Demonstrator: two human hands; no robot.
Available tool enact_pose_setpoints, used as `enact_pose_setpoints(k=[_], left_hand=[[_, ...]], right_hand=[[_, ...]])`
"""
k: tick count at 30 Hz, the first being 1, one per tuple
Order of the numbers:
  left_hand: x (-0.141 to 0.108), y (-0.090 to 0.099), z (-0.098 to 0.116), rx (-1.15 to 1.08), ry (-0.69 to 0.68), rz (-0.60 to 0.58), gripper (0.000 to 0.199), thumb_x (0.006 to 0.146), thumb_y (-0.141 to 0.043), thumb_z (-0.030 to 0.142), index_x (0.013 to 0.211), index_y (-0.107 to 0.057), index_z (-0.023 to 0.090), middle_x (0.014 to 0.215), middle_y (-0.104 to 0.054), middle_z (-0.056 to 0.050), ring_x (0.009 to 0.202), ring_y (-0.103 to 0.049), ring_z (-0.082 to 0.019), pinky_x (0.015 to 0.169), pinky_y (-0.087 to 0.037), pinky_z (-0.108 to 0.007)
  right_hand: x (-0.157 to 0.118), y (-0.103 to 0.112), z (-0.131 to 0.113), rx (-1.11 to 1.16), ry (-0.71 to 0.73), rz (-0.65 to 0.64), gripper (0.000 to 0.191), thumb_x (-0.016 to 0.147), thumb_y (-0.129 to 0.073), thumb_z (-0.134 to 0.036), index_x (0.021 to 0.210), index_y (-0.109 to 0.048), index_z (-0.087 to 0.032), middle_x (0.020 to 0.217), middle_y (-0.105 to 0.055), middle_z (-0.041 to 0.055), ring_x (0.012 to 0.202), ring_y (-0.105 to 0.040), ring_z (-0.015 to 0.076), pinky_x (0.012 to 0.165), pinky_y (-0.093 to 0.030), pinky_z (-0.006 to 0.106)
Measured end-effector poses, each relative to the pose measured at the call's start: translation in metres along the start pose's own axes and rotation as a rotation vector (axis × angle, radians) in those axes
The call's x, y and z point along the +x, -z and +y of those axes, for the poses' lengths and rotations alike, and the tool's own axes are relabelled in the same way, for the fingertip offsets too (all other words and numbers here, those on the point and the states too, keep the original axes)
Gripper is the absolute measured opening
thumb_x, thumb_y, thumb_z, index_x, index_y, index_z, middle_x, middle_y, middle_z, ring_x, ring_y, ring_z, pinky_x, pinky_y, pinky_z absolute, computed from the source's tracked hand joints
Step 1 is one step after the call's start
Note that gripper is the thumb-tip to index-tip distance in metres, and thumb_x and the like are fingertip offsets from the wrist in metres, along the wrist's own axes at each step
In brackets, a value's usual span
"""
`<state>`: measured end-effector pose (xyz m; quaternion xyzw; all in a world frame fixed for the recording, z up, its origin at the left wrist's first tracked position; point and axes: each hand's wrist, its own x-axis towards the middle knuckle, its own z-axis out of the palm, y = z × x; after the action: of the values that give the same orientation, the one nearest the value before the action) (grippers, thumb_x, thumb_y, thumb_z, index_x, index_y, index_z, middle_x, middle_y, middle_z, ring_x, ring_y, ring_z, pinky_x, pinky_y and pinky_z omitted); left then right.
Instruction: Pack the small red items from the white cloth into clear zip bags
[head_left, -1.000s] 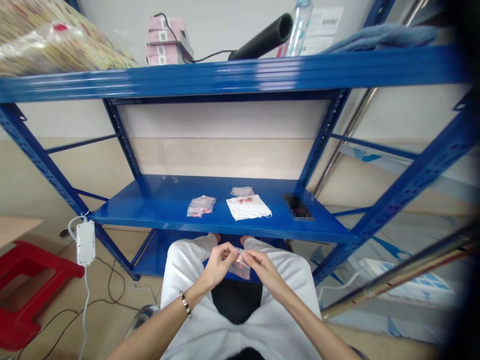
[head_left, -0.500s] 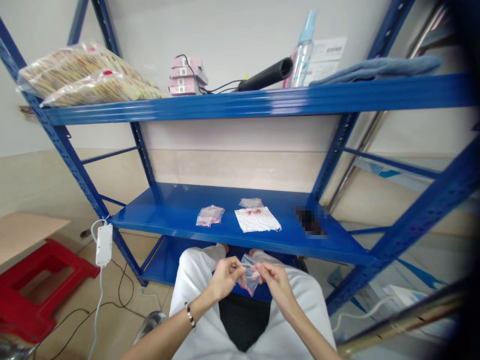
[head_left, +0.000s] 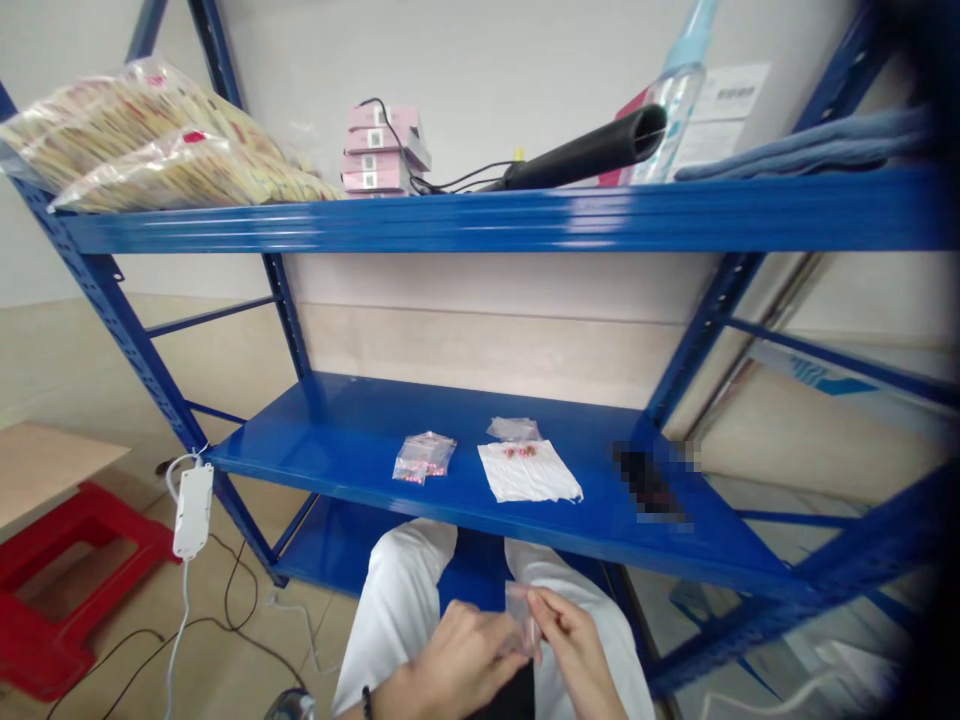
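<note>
Low over my lap, a small clear plastic bag (head_left: 523, 612) is between my two hands. My right hand (head_left: 576, 645) pinches its upper right side with thumb and finger. My left hand (head_left: 469, 648), a little blurred, is closed on the bag's left side and hides its lower part, so its contents do not show. On the blue shelf (head_left: 360, 400) before me lies a white cloth (head_left: 525, 480) with several small reddish beads (head_left: 520, 451) on it. Behind the cloth are flat clear bags (head_left: 514, 429). Left of it, more clear bags (head_left: 425, 455) hold pink-red pieces.
A blurred-out dark object (head_left: 649, 482) lies at the shelf's right. The upper shelf (head_left: 450, 225) bears packed bags (head_left: 180, 150), pink boxes (head_left: 381, 150), a black tube (head_left: 577, 150) and a spray bottle (head_left: 679, 95). A power strip (head_left: 193, 512) hangs left, near a red stool (head_left: 45, 620).
My left hand has turned over the bag and covers more of it. Both hands and the bag sit lower in view, and the camera has shifted closer to the shelves.
</note>
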<state>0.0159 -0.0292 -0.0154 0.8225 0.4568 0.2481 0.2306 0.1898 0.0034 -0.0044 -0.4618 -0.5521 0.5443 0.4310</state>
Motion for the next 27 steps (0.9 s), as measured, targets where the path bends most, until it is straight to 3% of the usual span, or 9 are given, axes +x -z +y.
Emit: enact_pose_setpoints(k=[3, 6, 9, 13, 17, 22, 27], left_hand=[[0.0, 0.005, -0.011, 0.207, -0.162, -0.044, 0.021, 0.097, -0.044, 0.031, 0.101, -0.063, 0.023, 0.086, -0.07, -0.007, 0.074, -0.065, -0.02, 0.072, -0.044, -0.03], [0.003, 0.026, -0.017, 0.194, -0.139, 0.028, 0.023, 0.098, -0.041, 0.029, 0.105, -0.061, 0.021, 0.087, -0.07, -0.006, 0.076, -0.066, -0.018, 0.073, -0.046, -0.027], [0.007, 0.056, -0.019, -0.048, 0.014, 0.217, 0.024, 0.097, -0.046, 0.034, 0.112, -0.061, 0.021, 0.095, -0.072, -0.005, 0.084, -0.068, -0.017, 0.074, -0.048, -0.025], [0.014, 0.091, -0.029, -0.461, 0.221, 0.568, 0.029, 0.088, -0.061, 0.043, 0.094, -0.065, 0.016, 0.088, -0.073, -0.009, 0.081, -0.07, -0.02, 0.074, -0.052, -0.028], [0.02, 0.113, -0.049, -0.78, 0.285, 0.698, 0.042, 0.083, -0.063, 0.049, 0.1, -0.059, 0.011, 0.083, -0.073, -0.014, 0.063, -0.069, -0.019, 0.055, -0.051, -0.025], [0.038, 0.137, -0.07, -0.731, 0.202, 0.687, 0.077, 0.077, -0.071, 0.043, 0.137, -0.032, 0.014, 0.068, -0.069, -0.001, 0.043, -0.058, -0.011, 0.044, -0.042, -0.019], [0.07, 0.165, -0.096, -0.675, 0.203, 0.521, 0.097, 0.081, -0.067, 0.043, 0.15, -0.005, 0.013, 0.071, -0.068, -0.003, 0.046, -0.061, -0.015, 0.042, -0.043, -0.02]], right_hand=[[0.001, -0.004, 0.0, 0.02, -0.032, 0.012, 0.051, 0.08, -0.061, -0.061, 0.111, -0.072, -0.022, 0.054, -0.058, 0.0023, 0.045, -0.05, 0.017, 0.043, -0.041, 0.029], [0.001, -0.005, 0.0, 0.066, -0.032, 0.044, 0.06, 0.083, -0.056, -0.063, 0.126, -0.062, -0.021, 0.065, -0.063, 0.0037, 0.049, -0.055, 0.0172, 0.041, -0.042, 0.026], [-0.002, -0.004, -0.002, 0.077, -0.025, 0.059, 0.063, 0.083, -0.056, -0.063, 0.129, -0.056, -0.02, 0.077, -0.067, 0.0061, 0.054, -0.059, 0.0177, 0.038, -0.041, 0.024], [-0.009, -0.003, -0.006, 0.058, 0.032, 0.05, 0.055, 0.086, -0.055, -0.058, 0.127, -0.053, -0.02, 0.079, -0.066, 0.0056, 0.055, -0.057, 0.0162, 0.038, -0.038, 0.022], [-0.012, -0.003, -0.006, 0.033, 0.102, 0.011, 0.051, 0.088, -0.054, -0.052, 0.128, -0.047, -0.02, 0.076, -0.063, 0.0037, 0.053, -0.055, 0.0147, 0.038, -0.035, 0.021], [-0.011, -0.007, -0.002, -0.008, 0.149, -0.04, 0.047, 0.09, -0.051, -0.046, 0.128, -0.043, -0.02, 0.069, -0.06, -0.0003, 0.047, -0.049, 0.0115, 0.041, -0.033, 0.022], [-0.012, -0.013, 0.002, -0.082, 0.19, -0.088, 0.042, 0.093, -0.045, -0.043, 0.128, -0.043, -0.02, 0.068, -0.058, -0.0019, 0.047, -0.048, 0.0113, 0.047, -0.037, 0.024]])
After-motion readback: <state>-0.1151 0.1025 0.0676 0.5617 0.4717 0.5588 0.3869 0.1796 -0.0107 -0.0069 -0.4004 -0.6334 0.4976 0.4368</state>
